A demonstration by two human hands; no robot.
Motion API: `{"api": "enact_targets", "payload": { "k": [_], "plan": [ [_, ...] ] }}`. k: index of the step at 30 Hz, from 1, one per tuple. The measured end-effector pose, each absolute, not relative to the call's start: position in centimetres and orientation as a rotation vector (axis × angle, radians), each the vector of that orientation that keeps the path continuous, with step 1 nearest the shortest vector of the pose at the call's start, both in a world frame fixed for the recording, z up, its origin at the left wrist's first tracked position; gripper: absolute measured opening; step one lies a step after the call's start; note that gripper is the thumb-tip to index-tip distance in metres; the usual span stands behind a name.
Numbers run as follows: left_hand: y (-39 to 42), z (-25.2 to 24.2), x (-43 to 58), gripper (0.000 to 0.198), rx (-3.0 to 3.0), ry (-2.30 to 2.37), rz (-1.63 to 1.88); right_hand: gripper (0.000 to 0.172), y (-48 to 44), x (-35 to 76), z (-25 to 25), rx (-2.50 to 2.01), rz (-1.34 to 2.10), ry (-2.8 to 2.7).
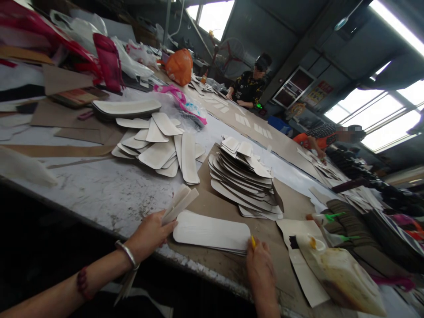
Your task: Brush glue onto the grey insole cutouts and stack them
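L hand: the person's L hand [150,236] grips a bundle of thin, cream, flat strips [180,203], fingers closed; thumb at the left end of the stack, contact hard to tell.
R hand: the R hand [261,269] is curled around a small bright-yellow item [253,243], mostly hidden by the fingers, at the stack's right end.
Stack in work: flat white stack of long round-cornered panels [212,232], btwn both hands, nr table edge, on a brown flat sheet [205,201].
Wrist: silver metal bangle [127,255] + dark-red bead bracelet [83,282], both on left arm.
Tall pile: fanned, white-faced panels w/ dark edges [243,181], just beyond the stack, slightly right.
Loose pile: cream round-ended pieces [159,152], farther & left, overlapping every which way.
Right side: yellowed translucent plastic jug [344,274], tipped over, nr; bottles w/ green nozzles [334,216] just beyond.
Far: orange plastic bag [179,66], left of a co-worker in dark patterned top [248,88]; another in orange [318,141], far right, both at table.
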State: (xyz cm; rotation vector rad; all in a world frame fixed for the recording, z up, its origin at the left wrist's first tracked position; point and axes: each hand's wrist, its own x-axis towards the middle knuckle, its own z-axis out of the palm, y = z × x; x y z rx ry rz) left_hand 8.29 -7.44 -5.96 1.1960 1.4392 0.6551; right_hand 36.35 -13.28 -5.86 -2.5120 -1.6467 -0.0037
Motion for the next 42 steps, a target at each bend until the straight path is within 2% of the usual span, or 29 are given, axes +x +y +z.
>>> {"api": "enact_targets", "payload": {
  "k": [11,16,21,26,32,36,42],
  "plan": [
    [-9.8,-6.1,7.8,0.033,1.325,1.527,0.804,0.038,-14.3,37.5,-7.1,-2.371,0.099,-1.730],
    [-10.5,-6.3,7.5,0.026,1.173,1.553,0.837,0.042,-14.3,37.1,-7.1,-2.397,0.138,-1.721],
    [-9.6,-6.3,7.3,0.024,0.979,1.468,0.749,0.035,-14.1,37.6,-7.6,-2.431,0.206,-1.731],
    [-9.6,-5.5,7.2,0.032,1.154,1.449,0.765,0.039,-14.0,37.9,-8.0,-2.499,0.226,-1.743],
    [-10.0,-4.5,7.4,0.028,1.367,1.483,0.863,0.040,-14.1,37.6,-7.3,-2.552,0.214,-1.770],
    [-9.3,-4.4,7.7,0.031,1.158,1.479,0.774,0.046,-14.1,37.1,-6.7,-2.557,0.205,-1.761],
    [-8.6,-4.3,7.6,0.033,0.971,1.345,0.596,0.043,-14.2,37.1,-6.8,-2.503,0.186,-1.708]
  ]
}}
